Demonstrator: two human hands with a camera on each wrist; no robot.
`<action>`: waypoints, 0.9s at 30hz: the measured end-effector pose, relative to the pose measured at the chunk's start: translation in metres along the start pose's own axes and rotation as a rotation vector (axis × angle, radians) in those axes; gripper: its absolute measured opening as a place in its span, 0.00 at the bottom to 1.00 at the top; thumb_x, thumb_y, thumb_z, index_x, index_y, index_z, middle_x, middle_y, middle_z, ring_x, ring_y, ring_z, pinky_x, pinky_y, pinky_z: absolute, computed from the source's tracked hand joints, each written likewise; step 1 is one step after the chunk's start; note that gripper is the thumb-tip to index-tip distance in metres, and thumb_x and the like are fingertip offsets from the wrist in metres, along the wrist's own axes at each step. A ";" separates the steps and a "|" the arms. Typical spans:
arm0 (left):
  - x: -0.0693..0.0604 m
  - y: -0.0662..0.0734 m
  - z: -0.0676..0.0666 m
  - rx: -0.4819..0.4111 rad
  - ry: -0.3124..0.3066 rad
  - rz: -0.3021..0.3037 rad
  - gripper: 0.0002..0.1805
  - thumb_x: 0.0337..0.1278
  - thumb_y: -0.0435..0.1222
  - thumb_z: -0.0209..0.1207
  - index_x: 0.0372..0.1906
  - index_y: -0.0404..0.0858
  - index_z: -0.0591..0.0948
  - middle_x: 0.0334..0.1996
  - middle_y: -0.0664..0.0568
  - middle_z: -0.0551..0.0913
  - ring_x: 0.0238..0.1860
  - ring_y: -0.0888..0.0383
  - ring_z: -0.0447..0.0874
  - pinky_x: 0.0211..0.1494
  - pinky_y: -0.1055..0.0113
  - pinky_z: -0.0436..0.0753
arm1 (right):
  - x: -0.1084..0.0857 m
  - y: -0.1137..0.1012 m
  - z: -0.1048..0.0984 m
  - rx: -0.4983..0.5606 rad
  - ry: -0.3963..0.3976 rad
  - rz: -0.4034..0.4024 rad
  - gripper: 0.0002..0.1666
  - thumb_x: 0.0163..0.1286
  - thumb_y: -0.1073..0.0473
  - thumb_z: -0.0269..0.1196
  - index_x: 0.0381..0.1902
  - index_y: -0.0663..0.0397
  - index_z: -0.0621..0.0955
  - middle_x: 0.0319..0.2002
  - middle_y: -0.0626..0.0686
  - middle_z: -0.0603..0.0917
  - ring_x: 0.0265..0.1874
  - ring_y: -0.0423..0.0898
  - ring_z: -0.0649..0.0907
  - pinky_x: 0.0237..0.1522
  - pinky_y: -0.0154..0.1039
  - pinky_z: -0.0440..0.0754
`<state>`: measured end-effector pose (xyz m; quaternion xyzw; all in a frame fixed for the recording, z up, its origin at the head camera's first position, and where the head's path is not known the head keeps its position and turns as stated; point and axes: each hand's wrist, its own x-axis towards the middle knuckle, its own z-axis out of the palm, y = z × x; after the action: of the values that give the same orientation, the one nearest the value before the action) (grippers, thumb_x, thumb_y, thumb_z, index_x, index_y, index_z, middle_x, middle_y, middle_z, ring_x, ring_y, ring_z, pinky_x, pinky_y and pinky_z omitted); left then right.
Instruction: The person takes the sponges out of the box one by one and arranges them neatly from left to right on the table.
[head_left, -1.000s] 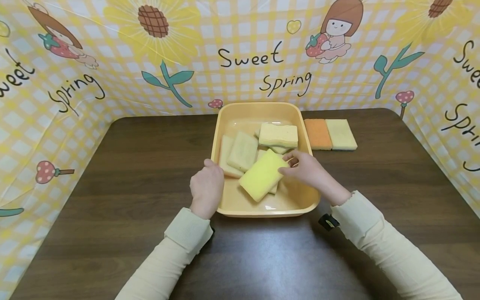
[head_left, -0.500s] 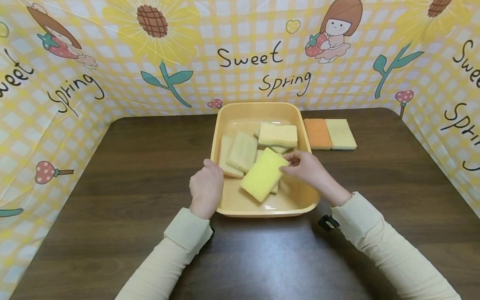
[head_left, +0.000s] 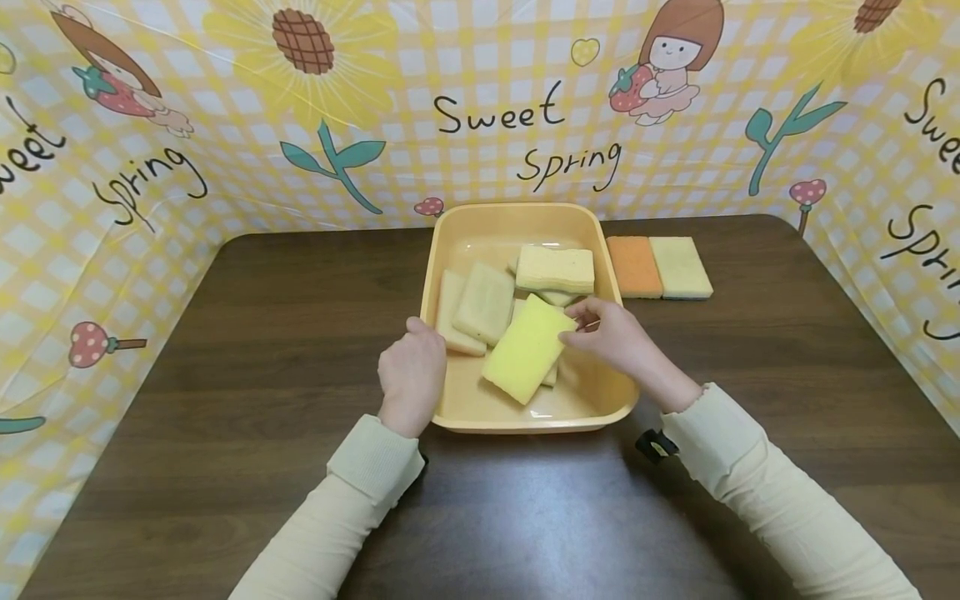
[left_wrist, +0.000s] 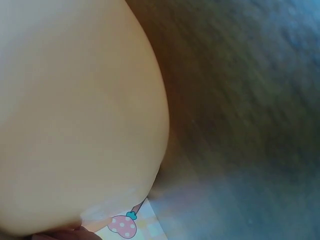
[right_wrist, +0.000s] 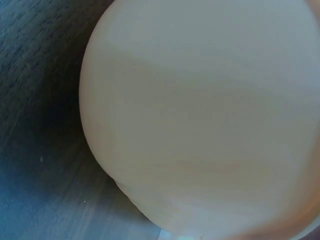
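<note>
A yellow plastic basin (head_left: 480, 417) stands on the table with several sponges lying in it. My left hand (head_left: 412, 379) holds the basin's left rim, its fingertips hidden from the head view. With thumb and fingers, my right hand (head_left: 613, 340) pinches the right corner of a bright yellow sponge (head_left: 527, 350). This sponge lies tilted over a paler sponge (head_left: 551, 379). To its left, a pale sponge (head_left: 483, 304) overlaps another pale sponge (head_left: 456, 321). A cream sponge (head_left: 555, 268) rests on a further one behind. Blurred close surfaces fill much of both wrist views.
Right of the basin, an orange sponge (head_left: 634, 267) and a cream sponge (head_left: 681, 267) with a dark underside lie side by side on the dark wooden table (head_left: 262, 358). A printed yellow checked cloth (head_left: 495, 158) hangs behind and along both sides.
The bright yellow sponge has shifted slightly right and turned a little more upright in the view, with my right hand still pinching its corner. My left hand stays at the basin rim.
</note>
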<state>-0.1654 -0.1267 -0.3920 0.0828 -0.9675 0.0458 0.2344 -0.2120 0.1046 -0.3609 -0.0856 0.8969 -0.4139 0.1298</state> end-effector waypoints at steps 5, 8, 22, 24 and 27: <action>0.001 -0.001 -0.001 -0.006 -0.038 0.002 0.08 0.59 0.27 0.45 0.26 0.35 0.72 0.11 0.46 0.78 0.15 0.49 0.82 0.15 0.58 0.77 | 0.000 0.000 -0.001 0.004 -0.004 0.002 0.23 0.63 0.58 0.62 0.54 0.63 0.76 0.47 0.61 0.80 0.50 0.56 0.80 0.50 0.43 0.78; 0.002 -0.001 0.000 -0.008 -0.056 0.002 0.08 0.59 0.27 0.45 0.27 0.35 0.72 0.12 0.46 0.78 0.15 0.49 0.82 0.15 0.58 0.77 | 0.000 -0.001 -0.002 0.009 -0.007 0.003 0.22 0.63 0.58 0.61 0.53 0.63 0.76 0.47 0.61 0.80 0.50 0.56 0.80 0.50 0.43 0.78; 0.002 -0.001 0.000 -0.012 -0.054 -0.006 0.08 0.59 0.27 0.45 0.26 0.35 0.72 0.11 0.46 0.78 0.15 0.49 0.82 0.15 0.58 0.78 | -0.003 -0.002 -0.007 0.001 0.033 -0.022 0.19 0.62 0.57 0.61 0.49 0.62 0.79 0.45 0.60 0.81 0.46 0.53 0.80 0.44 0.38 0.76; 0.002 -0.001 0.000 -0.012 -0.061 -0.009 0.08 0.59 0.27 0.44 0.26 0.35 0.72 0.11 0.46 0.79 0.15 0.49 0.82 0.15 0.58 0.78 | -0.003 -0.002 -0.007 -0.004 0.044 -0.027 0.19 0.63 0.58 0.61 0.48 0.63 0.79 0.45 0.61 0.81 0.46 0.54 0.80 0.44 0.39 0.76; 0.002 -0.001 -0.001 -0.015 -0.071 -0.011 0.08 0.59 0.27 0.44 0.27 0.35 0.72 0.12 0.45 0.79 0.16 0.49 0.82 0.15 0.58 0.77 | -0.003 -0.003 -0.008 -0.004 0.052 -0.027 0.18 0.63 0.58 0.61 0.48 0.63 0.79 0.44 0.61 0.81 0.46 0.54 0.80 0.44 0.39 0.76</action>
<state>-0.1663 -0.1274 -0.3905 0.0878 -0.9751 0.0341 0.2009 -0.2116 0.1095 -0.3528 -0.0872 0.8995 -0.4161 0.1006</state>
